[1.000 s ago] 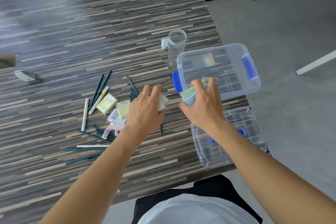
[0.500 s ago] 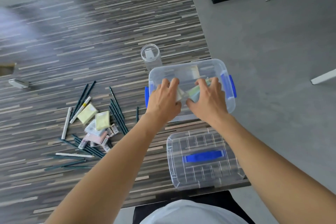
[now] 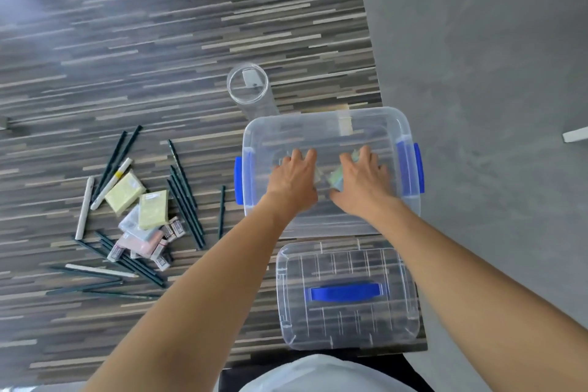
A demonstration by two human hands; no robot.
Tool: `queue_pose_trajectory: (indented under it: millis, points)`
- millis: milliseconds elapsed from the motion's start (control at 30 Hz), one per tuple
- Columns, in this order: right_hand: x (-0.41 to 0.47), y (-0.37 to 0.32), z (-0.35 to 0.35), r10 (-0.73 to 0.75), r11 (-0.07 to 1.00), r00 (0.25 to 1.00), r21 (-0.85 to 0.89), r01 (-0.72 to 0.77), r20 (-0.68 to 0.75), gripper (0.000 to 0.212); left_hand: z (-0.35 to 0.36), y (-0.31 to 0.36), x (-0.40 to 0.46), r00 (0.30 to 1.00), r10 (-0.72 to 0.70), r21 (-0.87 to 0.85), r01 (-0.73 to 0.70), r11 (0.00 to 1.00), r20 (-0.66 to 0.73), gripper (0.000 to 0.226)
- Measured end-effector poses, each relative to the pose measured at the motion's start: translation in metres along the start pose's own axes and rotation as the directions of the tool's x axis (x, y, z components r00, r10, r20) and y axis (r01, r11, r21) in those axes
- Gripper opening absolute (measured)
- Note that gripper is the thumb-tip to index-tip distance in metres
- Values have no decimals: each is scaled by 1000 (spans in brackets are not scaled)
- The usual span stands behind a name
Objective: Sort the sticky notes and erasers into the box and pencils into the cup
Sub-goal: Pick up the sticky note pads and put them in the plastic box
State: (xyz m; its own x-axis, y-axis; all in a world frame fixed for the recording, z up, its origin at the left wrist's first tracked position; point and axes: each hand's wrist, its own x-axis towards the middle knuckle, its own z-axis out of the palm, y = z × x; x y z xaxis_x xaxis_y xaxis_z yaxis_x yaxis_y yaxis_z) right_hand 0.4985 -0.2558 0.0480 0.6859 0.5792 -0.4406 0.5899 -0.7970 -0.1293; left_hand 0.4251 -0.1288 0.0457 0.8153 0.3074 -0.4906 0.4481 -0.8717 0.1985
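Both my hands reach down into the clear box (image 3: 324,114) with blue latches at the table's right edge. My left hand (image 3: 294,183) holds a small white block (image 3: 318,174) at its thumb side. My right hand (image 3: 362,181) grips a green sticky note pad (image 3: 337,180) between thumb and fingers. Both items are low in the box and mostly covered by the hands. The clear cup (image 3: 247,83) stands just behind the box. On the left lie dark pencils (image 3: 184,194), yellow sticky note pads (image 3: 153,209), a pink pad (image 3: 143,243) and small wrapped erasers (image 3: 173,229).
The box's clear lid (image 3: 346,312) with a blue handle lies at the near table edge, between my forearms. White pencils (image 3: 84,208) lie among the pile. The table's right edge (image 3: 372,51) drops to grey floor.
Both hands have gone from above the box's near rim deeper into it, carrying the white block and the green pad. The view has tilted further down.
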Motion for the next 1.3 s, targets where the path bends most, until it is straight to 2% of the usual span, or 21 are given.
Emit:
queue_pose_trajectory:
  millis: [267,433,600,800,933,1133,1300]
  points:
    - [10,-1,10,-37,999,994,-29,40,99,66,16,-4,11,995,-34,62,29,998,89,71]
    - [2,-2,1,-41,999,995,-15,42,94,67,7,-2,3,1000,-23,57,23,998,2,60]
    - [-14,-6,-14,-21,998,1000,53,22,-21,56,-11,-2,-18,990,-14,7,15,1000,-143,46]
    - [-50,-20,-30,-47,973,964,207,104,-263,44,-32,-5,-73,940,-112,-308,7,951,-323,39]
    - [-78,-41,-35,-96,947,926,251,198,-365,41,-38,-18,-117,871,-185,-399,-14,917,-455,37]
    - [-114,-86,-35,-198,907,885,264,328,-421,41,-34,-57,-174,801,-297,-537,-37,843,-520,32]
    - [-130,-136,-26,-254,878,858,267,398,-446,39,-16,-110,-212,776,-379,-565,37,825,-503,35]
